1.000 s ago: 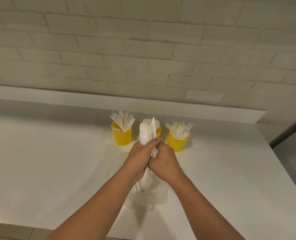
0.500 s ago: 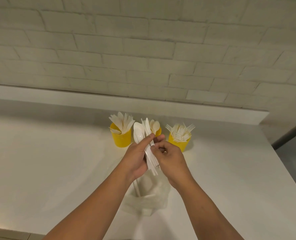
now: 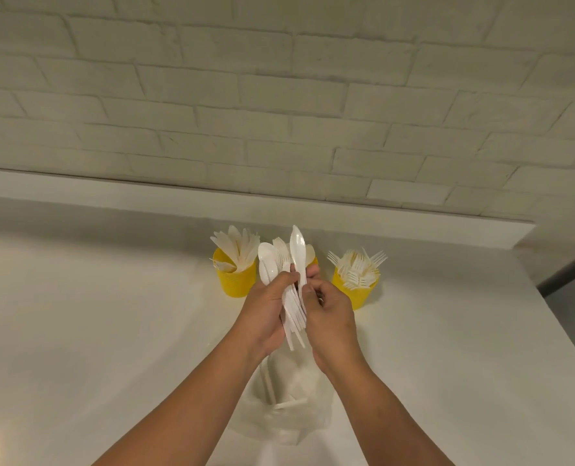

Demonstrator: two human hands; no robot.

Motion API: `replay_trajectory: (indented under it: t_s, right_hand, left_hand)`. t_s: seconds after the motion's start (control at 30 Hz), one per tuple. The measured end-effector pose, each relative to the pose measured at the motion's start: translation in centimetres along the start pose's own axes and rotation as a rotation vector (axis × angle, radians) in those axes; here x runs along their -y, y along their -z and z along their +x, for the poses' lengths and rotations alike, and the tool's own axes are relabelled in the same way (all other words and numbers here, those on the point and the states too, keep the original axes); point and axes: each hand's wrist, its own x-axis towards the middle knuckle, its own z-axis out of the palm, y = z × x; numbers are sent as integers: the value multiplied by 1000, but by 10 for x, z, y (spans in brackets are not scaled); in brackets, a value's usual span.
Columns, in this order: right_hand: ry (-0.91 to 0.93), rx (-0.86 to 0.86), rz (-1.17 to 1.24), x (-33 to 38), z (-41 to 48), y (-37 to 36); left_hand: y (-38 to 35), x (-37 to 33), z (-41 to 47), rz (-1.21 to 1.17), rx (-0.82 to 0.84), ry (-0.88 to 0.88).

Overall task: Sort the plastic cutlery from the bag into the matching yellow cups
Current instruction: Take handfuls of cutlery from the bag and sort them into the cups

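Observation:
My left hand (image 3: 265, 307) grips a bundle of white plastic cutlery (image 3: 281, 267), spoons and forks mixed, bowls and tines pointing up. My right hand (image 3: 329, 314) pinches the handle of one white spoon (image 3: 297, 250) that stands higher than the rest of the bundle. Three yellow cups stand behind my hands: the left cup (image 3: 237, 280) holds knives, the middle cup (image 3: 314, 262) is mostly hidden and shows a spoon bowl, the right cup (image 3: 358, 292) holds forks. A clear plastic bag (image 3: 286, 418) lies on the counter below my forearms, with a few pieces inside.
The white counter (image 3: 94, 331) runs to a low white ledge (image 3: 111, 190) under a white brick wall. The counter's right edge (image 3: 568, 334) drops off beside a dark diagonal bar (image 3: 568, 274).
My right hand has drawn one spoon upward out of the bundle, so it stands above the others. Both hands stay in front of the middle cup.

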Motion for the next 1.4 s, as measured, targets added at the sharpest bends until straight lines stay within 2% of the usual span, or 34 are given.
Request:
replay_trajectory:
  t_s: [0.17,0.37,0.47,0.6,0.83,0.97,1.1,1.4]
  right_hand:
    - [5,-58,-10,-4,10,-1]
    - [-155,-79,101,-3,24,7]
    - [-212,-30,98,-5,30,13]
    - [-190,85,86,-5,33,12]
    - [-209,140,384,11,59,7]
    - [-95,66,330,21,79,-14]
    - [86,-28,103,25,104,-54]
    - [359,-4,-184,16,127,-126]
  left_hand:
    - [4,-3,8,39,-18,-39]
    - [15,-7,20,-40,-146,-5]
    - [20,-10,22,78,-176,22]
    - [21,-13,23,205,-149,23]
    - [38,-30,21,229,-159,7]
    - [57,-44,16,244,-193,-31]
    - [75,-60,10,246,-232,-71]
    - [101,-84,3,225,-296,-133]
